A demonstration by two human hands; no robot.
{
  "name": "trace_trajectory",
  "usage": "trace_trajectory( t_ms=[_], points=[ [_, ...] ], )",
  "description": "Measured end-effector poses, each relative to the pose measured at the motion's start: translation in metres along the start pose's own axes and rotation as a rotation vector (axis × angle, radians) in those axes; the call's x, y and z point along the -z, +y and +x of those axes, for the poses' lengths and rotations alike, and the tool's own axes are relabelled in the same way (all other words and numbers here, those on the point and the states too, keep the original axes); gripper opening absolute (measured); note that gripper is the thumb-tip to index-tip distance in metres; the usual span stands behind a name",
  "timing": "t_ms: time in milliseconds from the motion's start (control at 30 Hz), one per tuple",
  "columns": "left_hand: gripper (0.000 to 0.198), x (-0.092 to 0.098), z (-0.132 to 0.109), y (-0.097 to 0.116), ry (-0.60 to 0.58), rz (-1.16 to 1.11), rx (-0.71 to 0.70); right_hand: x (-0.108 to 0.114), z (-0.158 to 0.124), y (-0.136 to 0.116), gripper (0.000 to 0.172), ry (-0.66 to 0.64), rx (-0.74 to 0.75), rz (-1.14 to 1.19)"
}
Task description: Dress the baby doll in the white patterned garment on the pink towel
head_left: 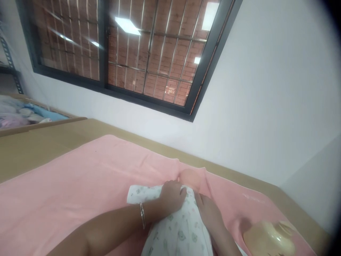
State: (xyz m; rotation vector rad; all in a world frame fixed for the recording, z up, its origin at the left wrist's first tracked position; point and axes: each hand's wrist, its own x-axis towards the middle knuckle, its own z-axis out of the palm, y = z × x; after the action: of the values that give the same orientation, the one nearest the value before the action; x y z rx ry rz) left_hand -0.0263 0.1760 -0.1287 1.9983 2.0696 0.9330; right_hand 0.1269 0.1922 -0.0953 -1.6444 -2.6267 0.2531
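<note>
A white baby garment (pixel 183 231) with a small green print lies at the bottom centre, one sleeve stretched out to the left. My left hand (pixel 173 196), with a silver bangle on its wrist, is closed on the upper part of the garment, fingers curled over the cloth. My right hand (pixel 210 210) is closed on its right edge, fingertips partly hidden by the fabric. Just beyond both hands, a rounded peach-coloured thing (pixel 190 177) shows behind the garment's top; its kind is unclear. At the lower right rests a glossy beige rounded thing (pixel 269 237) resembling a doll's head, cut off by the frame.
A pink cloth (pixel 101 170) with some folds covers much of the tan tabletop (pixel 66 137). On the left, a tray-like bin (pixel 77 118) holds piled fabrics. A white wall (pixel 253 106) and a dark-framed barred window (pixel 149 101) stand behind the table.
</note>
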Motion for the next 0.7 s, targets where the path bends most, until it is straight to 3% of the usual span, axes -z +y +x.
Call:
trace_trajectory(
  t_ms=[133, 400, 567, 700],
  points=[
    [0.042, 0.003, -0.002, 0.001, -0.006, -0.029, -0.013, -0.004, 0.004, 0.008, 0.04, 0.032, 0.062, -0.016],
    [0.041, -0.009, 0.004, -0.004, 0.015, 0.013, -0.013, -0.007, 0.004, 0.011, 0.04, 0.026, 0.021, 0.013],
    [0.039, -0.009, 0.006, -0.004, 0.011, 0.019, -0.022, -0.004, 0.003, 0.012, 0.05, -0.01, -0.066, 0.117],
    [0.038, -0.005, 0.008, -0.002, 0.011, 0.044, -0.016, -0.006, 0.005, 0.012, 0.061, 0.043, -0.104, 0.187]
  ],
)
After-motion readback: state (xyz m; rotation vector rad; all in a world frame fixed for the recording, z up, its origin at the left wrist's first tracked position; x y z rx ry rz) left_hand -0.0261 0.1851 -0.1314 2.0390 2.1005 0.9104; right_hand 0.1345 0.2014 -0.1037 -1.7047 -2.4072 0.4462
